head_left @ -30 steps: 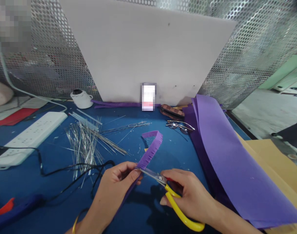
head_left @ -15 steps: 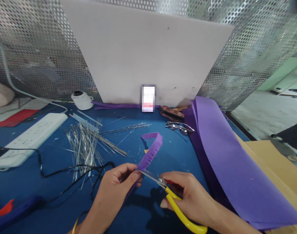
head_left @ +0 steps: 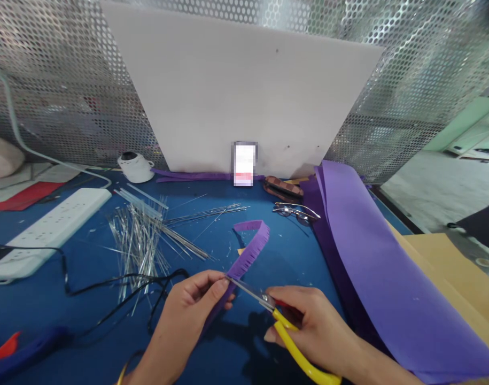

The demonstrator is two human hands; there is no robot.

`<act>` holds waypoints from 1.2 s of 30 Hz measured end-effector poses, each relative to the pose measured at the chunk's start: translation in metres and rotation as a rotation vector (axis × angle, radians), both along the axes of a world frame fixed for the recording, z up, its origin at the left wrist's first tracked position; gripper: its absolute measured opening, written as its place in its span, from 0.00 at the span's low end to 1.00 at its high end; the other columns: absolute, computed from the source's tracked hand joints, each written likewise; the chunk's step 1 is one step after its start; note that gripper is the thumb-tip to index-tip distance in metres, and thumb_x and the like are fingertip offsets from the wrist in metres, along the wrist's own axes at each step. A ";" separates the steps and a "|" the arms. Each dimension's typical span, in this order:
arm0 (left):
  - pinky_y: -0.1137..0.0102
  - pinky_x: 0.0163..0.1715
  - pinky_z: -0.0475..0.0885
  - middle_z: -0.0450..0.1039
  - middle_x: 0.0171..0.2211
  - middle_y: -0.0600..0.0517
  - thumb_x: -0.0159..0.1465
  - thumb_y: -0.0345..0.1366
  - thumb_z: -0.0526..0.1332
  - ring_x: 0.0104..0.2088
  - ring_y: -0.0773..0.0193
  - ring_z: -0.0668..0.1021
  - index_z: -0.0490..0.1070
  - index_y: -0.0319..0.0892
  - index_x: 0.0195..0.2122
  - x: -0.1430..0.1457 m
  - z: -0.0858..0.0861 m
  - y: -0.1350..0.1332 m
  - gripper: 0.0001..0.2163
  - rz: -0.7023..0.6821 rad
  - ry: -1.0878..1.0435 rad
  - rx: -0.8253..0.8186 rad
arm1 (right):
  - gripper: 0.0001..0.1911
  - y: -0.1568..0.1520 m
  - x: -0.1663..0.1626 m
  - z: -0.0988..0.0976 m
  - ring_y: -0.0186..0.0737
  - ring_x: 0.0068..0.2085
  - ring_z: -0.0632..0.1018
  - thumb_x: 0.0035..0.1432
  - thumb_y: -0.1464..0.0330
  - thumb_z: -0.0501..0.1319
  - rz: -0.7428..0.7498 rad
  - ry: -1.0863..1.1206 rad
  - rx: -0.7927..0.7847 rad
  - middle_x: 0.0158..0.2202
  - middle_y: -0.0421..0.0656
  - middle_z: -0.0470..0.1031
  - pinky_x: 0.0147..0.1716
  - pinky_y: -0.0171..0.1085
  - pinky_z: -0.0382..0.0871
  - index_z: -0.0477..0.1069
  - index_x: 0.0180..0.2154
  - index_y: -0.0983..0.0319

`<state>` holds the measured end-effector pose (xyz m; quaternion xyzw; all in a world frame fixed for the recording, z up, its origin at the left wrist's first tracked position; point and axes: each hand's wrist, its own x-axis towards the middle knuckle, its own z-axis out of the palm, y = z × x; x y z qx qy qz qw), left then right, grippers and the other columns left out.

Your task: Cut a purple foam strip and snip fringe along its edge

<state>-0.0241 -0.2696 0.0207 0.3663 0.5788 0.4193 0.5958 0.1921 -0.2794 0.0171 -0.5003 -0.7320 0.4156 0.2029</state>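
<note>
Left hand (head_left: 198,299), lower centre: thumb and fingers pinched on fringed purple strip (head_left: 250,251), mid-frame, its lower end partly hidden behind that hand. Right hand (head_left: 314,329), lower right of centre: curled round yellow-handled scissors (head_left: 283,320), some fingers hidden. Lit screen (head_left: 244,162), above centre: pixelated.

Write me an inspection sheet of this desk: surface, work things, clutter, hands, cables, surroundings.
Surface: blue tabletop, pale-flecked in places.
Work things: fringed purple strip; yellow-handled scissors, pointing at it.
Clutter: metal wires, eyeglasses, white mug-like object, purple sheets at right.
Hands: left hand pinches the strip; right hand holds the scissors.
Cables: black cable near the wires; pale cable behind the white power strip.
Surroundings: white board before perforated metal.
</note>
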 end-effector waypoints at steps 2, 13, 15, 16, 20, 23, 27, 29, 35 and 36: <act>0.76 0.26 0.70 0.78 0.22 0.54 0.50 0.45 0.71 0.25 0.66 0.75 0.80 0.41 0.28 0.000 0.000 -0.001 0.12 0.011 -0.009 0.003 | 0.13 0.000 0.000 0.000 0.32 0.26 0.62 0.48 0.66 0.73 0.003 0.002 -0.003 0.23 0.32 0.61 0.25 0.31 0.51 0.69 0.26 0.60; 0.77 0.26 0.69 0.76 0.21 0.55 0.53 0.42 0.70 0.23 0.69 0.74 0.78 0.41 0.27 -0.001 -0.004 -0.001 0.10 -0.002 -0.143 -0.057 | 0.19 0.001 -0.001 -0.004 0.30 0.25 0.55 0.50 0.69 0.69 0.026 0.193 -0.241 0.21 0.32 0.52 0.22 0.31 0.48 0.58 0.22 0.62; 0.77 0.25 0.68 0.74 0.20 0.55 0.52 0.42 0.71 0.22 0.70 0.73 0.77 0.40 0.25 -0.001 -0.003 -0.001 0.10 -0.003 -0.188 -0.079 | 0.16 0.002 0.000 -0.007 0.30 0.25 0.55 0.50 0.66 0.68 0.043 0.259 -0.308 0.22 0.32 0.52 0.22 0.30 0.48 0.61 0.24 0.62; 0.77 0.25 0.68 0.74 0.20 0.55 0.52 0.42 0.71 0.22 0.70 0.73 0.76 0.40 0.25 -0.001 -0.003 -0.001 0.11 -0.001 -0.197 -0.088 | 0.15 0.002 0.001 -0.008 0.30 0.26 0.55 0.50 0.65 0.69 0.052 0.286 -0.324 0.22 0.32 0.53 0.22 0.30 0.49 0.63 0.25 0.62; 0.77 0.25 0.69 0.75 0.21 0.54 0.51 0.42 0.72 0.22 0.69 0.74 0.78 0.40 0.27 0.001 -0.003 -0.001 0.11 0.016 -0.188 -0.108 | 0.18 0.003 0.002 -0.009 0.30 0.26 0.55 0.48 0.58 0.71 0.039 0.314 -0.343 0.23 0.32 0.53 0.22 0.30 0.50 0.66 0.27 0.63; 0.76 0.26 0.69 0.77 0.22 0.54 0.49 0.41 0.72 0.22 0.68 0.75 0.78 0.40 0.28 0.002 -0.002 0.001 0.11 0.015 -0.159 -0.093 | 0.21 0.002 0.001 -0.008 0.30 0.26 0.55 0.48 0.59 0.71 0.013 0.274 -0.332 0.22 0.32 0.52 0.22 0.30 0.49 0.61 0.24 0.62; 0.73 0.26 0.69 0.76 0.21 0.54 0.47 0.42 0.72 0.22 0.67 0.75 0.78 0.40 0.26 0.002 0.002 0.002 0.11 0.007 -0.073 -0.060 | 0.17 0.001 0.000 -0.005 0.30 0.26 0.56 0.49 0.67 0.70 0.009 0.156 -0.218 0.22 0.32 0.54 0.23 0.31 0.49 0.61 0.23 0.61; 0.72 0.28 0.70 0.76 0.22 0.53 0.48 0.42 0.71 0.23 0.65 0.75 0.79 0.40 0.27 0.002 0.003 0.002 0.11 0.004 -0.029 -0.020 | 0.13 0.001 0.000 -0.004 0.31 0.26 0.58 0.47 0.68 0.71 0.007 0.088 -0.146 0.23 0.32 0.57 0.24 0.31 0.51 0.66 0.26 0.61; 0.71 0.30 0.71 0.78 0.23 0.53 0.49 0.42 0.70 0.25 0.64 0.76 0.79 0.40 0.28 0.000 0.001 0.001 0.10 0.002 0.016 0.018 | 0.17 0.000 0.001 -0.003 0.35 0.28 0.66 0.45 0.65 0.73 -0.002 -0.046 -0.036 0.28 0.35 0.68 0.26 0.32 0.56 0.75 0.39 0.56; 0.71 0.30 0.70 0.78 0.23 0.53 0.50 0.41 0.70 0.25 0.64 0.76 0.79 0.40 0.29 0.000 0.001 0.001 0.10 -0.001 0.019 0.018 | 0.17 0.000 0.001 -0.003 0.35 0.28 0.66 0.46 0.65 0.73 -0.001 -0.058 -0.028 0.28 0.35 0.68 0.27 0.32 0.56 0.75 0.40 0.56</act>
